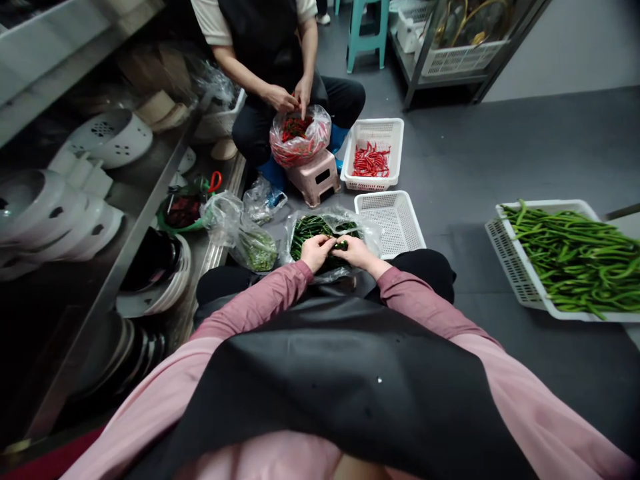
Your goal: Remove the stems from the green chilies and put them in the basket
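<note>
Two hands meet over a bag of dark green peppers

At far left, white bowls are stacked on a metal shelf. Next comes a green basket with red-orange scissor handles beside it, then a clear bag holding small green bits. Farther back, a seated co-worker's hands come together above a bag of red peppers on a pink stool.

Nearer, the person's left hand has its thumb and fingertips pressed together; what lies between them is too small to tell. Just beside it, the right hand pinches a dark green pepper above the open bag of dark green peppers, between the person's knees.

To the right, a white basket holds red chillies, with a second white basket nearer. At far right, a larger basket is heaped with long green pods.
</note>
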Action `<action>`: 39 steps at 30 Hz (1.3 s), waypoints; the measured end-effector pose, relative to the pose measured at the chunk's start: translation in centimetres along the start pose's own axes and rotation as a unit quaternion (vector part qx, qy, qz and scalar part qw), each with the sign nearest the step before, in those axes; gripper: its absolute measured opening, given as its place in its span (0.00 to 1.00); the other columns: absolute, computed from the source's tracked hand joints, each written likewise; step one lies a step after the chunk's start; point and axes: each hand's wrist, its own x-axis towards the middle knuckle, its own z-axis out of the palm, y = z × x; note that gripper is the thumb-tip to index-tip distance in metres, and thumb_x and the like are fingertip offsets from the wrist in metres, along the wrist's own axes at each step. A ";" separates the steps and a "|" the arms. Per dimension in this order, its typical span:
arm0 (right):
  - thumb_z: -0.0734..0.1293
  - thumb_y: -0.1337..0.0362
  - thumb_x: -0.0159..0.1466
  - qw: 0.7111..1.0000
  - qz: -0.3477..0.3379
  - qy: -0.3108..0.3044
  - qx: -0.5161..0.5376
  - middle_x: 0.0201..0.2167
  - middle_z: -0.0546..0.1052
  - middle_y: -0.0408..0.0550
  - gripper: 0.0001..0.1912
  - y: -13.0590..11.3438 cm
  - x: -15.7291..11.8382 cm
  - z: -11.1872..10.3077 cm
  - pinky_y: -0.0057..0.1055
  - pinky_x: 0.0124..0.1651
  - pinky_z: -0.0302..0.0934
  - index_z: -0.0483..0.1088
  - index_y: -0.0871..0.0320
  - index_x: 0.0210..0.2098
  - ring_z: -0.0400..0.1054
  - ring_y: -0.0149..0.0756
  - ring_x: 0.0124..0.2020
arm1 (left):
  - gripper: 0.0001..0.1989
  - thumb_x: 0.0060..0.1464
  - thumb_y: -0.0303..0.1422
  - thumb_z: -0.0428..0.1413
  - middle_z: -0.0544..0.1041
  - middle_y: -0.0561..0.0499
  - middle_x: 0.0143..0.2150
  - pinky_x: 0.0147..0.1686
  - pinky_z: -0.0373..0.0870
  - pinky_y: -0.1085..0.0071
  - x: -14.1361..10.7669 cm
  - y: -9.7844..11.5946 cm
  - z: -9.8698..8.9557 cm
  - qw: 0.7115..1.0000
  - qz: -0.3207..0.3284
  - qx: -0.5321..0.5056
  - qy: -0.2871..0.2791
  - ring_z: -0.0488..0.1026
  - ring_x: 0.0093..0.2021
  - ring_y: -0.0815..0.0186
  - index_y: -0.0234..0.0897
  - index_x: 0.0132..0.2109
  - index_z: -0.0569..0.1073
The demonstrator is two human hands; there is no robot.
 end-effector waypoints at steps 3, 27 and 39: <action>0.68 0.60 0.55 0.995 0.026 -0.047 0.082 0.20 0.71 0.41 0.09 -0.6 0.1 -0.1 0.28 0.31 0.59 0.70 0.61 0.26 0.63 0.29 0.23 | 0.10 0.55 0.37 0.53 0.76 0.51 0.32 0.38 0.65 0.77 0.4 0.1 -0.5 0.994 0.071 0.081 0.015 0.71 0.35 0.69 0.36 0.33 0.76; 0.68 0.59 0.55 0.995 0.003 -0.092 0.040 0.20 0.67 0.40 0.12 -0.2 1.1 -0.9 0.27 0.29 0.53 0.67 0.60 0.23 0.58 0.27 0.23 | 0.10 0.55 0.37 0.56 0.68 0.56 0.25 0.16 0.57 0.80 1.4 1.8 -2.7 0.969 -0.133 -0.192 -0.073 0.62 0.17 0.78 0.34 0.34 0.69; 0.70 0.57 0.51 0.973 0.044 -0.175 0.142 0.19 0.66 0.38 0.13 -0.7 1.2 -1.7 0.27 0.26 0.56 0.66 0.60 0.26 0.59 0.27 0.21 | 0.21 0.62 0.42 0.44 0.63 0.54 0.20 0.16 0.58 0.77 3.3 1.8 -4.1 0.953 -0.187 -0.105 -0.214 0.56 0.14 0.76 0.35 0.26 0.65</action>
